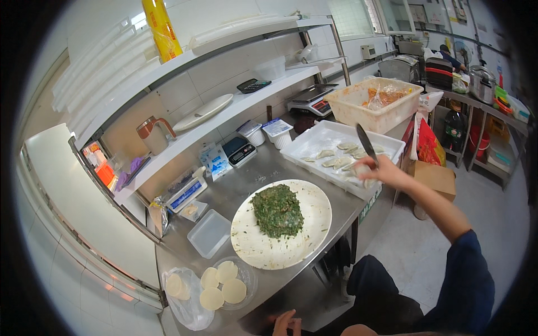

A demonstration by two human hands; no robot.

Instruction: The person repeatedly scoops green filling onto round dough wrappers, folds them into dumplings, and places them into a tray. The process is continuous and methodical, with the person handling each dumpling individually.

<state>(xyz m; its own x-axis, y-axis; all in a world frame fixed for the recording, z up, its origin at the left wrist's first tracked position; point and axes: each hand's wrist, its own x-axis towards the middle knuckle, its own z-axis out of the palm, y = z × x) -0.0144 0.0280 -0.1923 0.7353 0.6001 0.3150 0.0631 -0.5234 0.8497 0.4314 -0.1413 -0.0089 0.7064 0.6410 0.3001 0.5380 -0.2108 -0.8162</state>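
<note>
My right hand (384, 171) is over the near right corner of a white plastic tray (294, 156), shut on a dark flat-bladed spreader (365, 139) that points up. A pale thing shows at its blurred fingertips, perhaps a dumpling. Folded dumplings (342, 161) lie in the floured tray. My left hand (288, 323) is at the bottom edge, partly cut off, its fingers loosely bent and holding nothing visible. A large white plate (256, 252) bears a mound of chopped green filling (277, 210). Several round dough wrappers (233, 290) lie on a clear round lid (251, 273).
A plastic bag (193, 313) with stacked wrappers (176, 285) and a shallow plastic container (209, 233) sit left of the plate. Behind are a small scale (243, 155) and white tubs (278, 130). A shelf (248, 103) overhangs the steel table (269, 168). A deep bin (374, 109) stands beyond the tray.
</note>
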